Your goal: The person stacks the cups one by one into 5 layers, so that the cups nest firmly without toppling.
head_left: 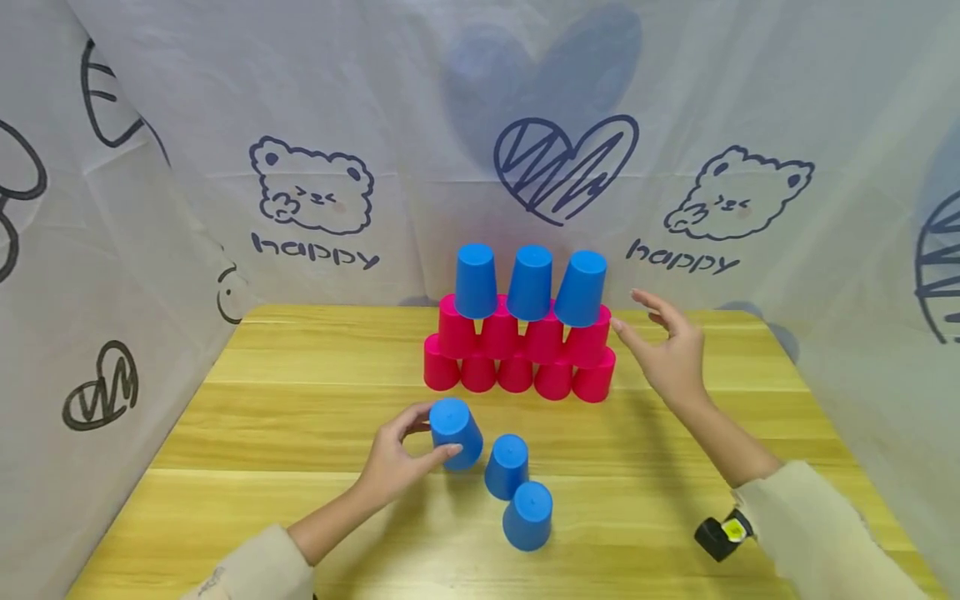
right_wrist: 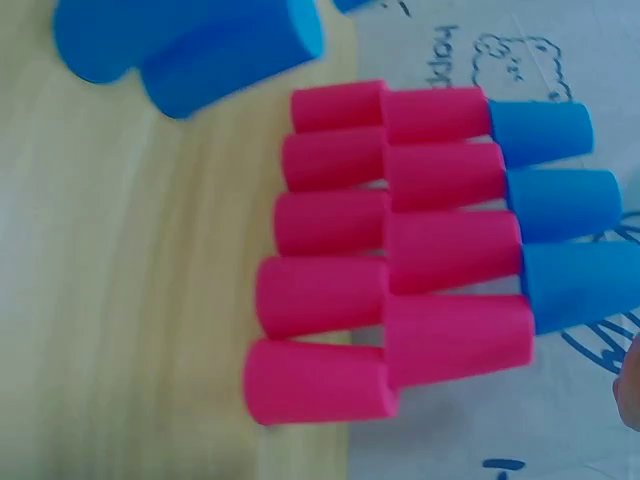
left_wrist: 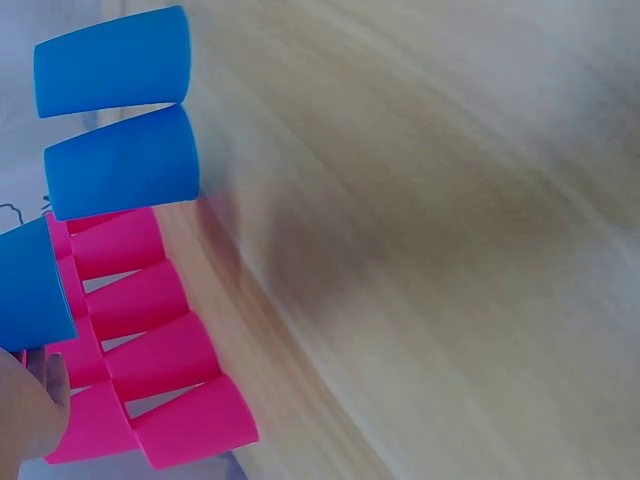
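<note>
My left hand (head_left: 397, 458) holds an upside-down blue cup (head_left: 456, 435) between thumb and fingers, in front of the stack. Whether that cup touches the table is hard to tell. Two more blue cups (head_left: 507, 467) stand upside down just right of it. Behind them rises a stack with two rows of pink cups (head_left: 478, 372) and a top row of three blue cups (head_left: 530, 283). Beside the stack's right end is my right hand (head_left: 675, 350), fingers apart and holding nothing. In the right wrist view only a bit of the right hand (right_wrist: 628, 388) shows at the edge.
The stack stands toward the back of a wooden table (head_left: 300, 433). A white cloth (head_left: 435, 108) printed with bears and hearts hangs behind and at both sides. A black device with a yellow mark (head_left: 722, 537) sits at my right sleeve.
</note>
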The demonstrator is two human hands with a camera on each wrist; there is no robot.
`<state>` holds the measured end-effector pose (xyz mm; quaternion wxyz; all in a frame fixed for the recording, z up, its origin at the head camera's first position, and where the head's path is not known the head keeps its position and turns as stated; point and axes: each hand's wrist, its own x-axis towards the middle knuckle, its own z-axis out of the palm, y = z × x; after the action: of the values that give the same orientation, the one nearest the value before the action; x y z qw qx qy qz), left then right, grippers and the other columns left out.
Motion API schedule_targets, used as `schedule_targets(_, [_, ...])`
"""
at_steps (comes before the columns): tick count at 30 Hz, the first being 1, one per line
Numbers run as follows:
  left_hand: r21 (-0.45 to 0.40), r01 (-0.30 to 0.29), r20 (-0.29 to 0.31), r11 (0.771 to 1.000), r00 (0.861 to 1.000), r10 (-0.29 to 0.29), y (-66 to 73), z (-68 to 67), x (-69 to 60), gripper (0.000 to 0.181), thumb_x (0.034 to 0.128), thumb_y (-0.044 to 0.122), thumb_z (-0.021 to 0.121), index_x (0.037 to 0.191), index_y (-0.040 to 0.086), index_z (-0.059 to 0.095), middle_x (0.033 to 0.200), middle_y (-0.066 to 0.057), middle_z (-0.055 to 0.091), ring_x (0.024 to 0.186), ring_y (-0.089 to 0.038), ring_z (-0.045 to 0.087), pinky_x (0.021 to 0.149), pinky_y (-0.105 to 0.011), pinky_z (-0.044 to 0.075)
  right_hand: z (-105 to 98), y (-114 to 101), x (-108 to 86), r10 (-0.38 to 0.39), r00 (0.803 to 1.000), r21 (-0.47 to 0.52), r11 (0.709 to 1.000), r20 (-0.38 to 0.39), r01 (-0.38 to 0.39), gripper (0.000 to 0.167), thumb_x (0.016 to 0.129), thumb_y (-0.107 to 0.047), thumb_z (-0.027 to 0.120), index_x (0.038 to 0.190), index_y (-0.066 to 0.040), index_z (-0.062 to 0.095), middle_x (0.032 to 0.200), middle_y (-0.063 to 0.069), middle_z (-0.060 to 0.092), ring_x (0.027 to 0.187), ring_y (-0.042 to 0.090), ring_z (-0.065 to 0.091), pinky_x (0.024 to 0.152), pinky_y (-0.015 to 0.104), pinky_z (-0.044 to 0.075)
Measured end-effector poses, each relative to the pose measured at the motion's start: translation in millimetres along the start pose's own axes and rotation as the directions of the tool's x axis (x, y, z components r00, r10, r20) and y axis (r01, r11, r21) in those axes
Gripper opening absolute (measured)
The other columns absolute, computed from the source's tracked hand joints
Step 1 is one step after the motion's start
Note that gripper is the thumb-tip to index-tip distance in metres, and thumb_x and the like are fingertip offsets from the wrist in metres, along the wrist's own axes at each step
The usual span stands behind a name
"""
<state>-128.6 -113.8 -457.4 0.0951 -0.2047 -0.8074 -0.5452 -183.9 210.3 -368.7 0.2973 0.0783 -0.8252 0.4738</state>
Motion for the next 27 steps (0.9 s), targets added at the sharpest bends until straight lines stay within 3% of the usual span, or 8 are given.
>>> schedule_targets(4, [0.004,-0.015,-0.018,1.000,1.000,0.015,3.2,-1.3,4.3,0.046,0.0761,0.010,0.075,0.119,0.004,0.057,0.113,-0.011,0.065,0.099,-0.025,0.063,0.087,-0.040,0.053,5.2,0.4,-19.5,0.008,1.000,0.034,0.999,0.021,-0.009,0.043,0.080,-0.006,0.070,0.120,0.003,0.058,0.122,0.019,0.059,0.115,0.029,0.051,0.092,0.010,0.036])
schedule_targets(8, [-0.005,-0.009,-0.008,1.000,1.000,0.009,4.5,-0.5,7.1,0.047,0.0765,0.011,0.075,0.119,0.004,0.057,0.113,-0.011,0.065,0.100,-0.026,0.063,0.086,-0.029,0.052,4.8,0.8,-38.1,0.008,0.994,0.038,0.999,0.111,-0.012,0.042,0.080,-0.006,0.070,0.121,0.000,0.059,0.122,0.017,0.060,0.112,0.023,0.051,0.089,0.005,0.036])
schedule_targets(16, [-0.002,-0.004,-0.002,1.000,1.000,0.004,5.5,1.3,15.5,0.048,0.0775,0.011,0.074,0.121,0.003,0.056,0.114,-0.013,0.064,0.101,-0.028,0.062,0.086,-0.028,0.052,6.5,10.3,-74.4,-0.125,0.953,0.119,0.988,0.274,0.096,0.044,0.074,0.002,0.072,0.116,0.001,0.061,0.116,0.018,0.063,0.106,-0.004,0.052,0.089,0.006,0.041])
schedule_targets(21, [0.008,0.000,-0.006,1.000,1.000,0.000,9.7,-0.5,18.5,0.050,0.0766,0.011,0.074,0.122,0.003,0.055,0.116,-0.013,0.064,0.102,-0.028,0.062,0.086,-0.027,0.052,16.1,17.2,-106.4,-0.185,0.928,0.199,0.972,0.325,0.124,0.043,0.073,0.004,0.073,0.115,0.001,0.061,0.112,0.018,0.064,0.107,0.003,0.056,0.090,0.013,0.046])
schedule_targets(27, [0.010,-0.034,-0.022,0.999,0.999,0.035,16.7,-2.9,24.3,0.051,0.0758,0.011,0.075,0.122,0.003,0.055,0.116,-0.012,0.064,0.102,-0.027,0.062,0.086,-0.026,0.051,25.2,24.5,-140.4,-0.182,0.890,0.237,0.968,0.418,0.086,0.045,0.075,-0.004,0.074,0.118,-0.001,0.059,0.116,0.015,0.063,0.110,0.004,0.056,0.091,0.018,0.047])
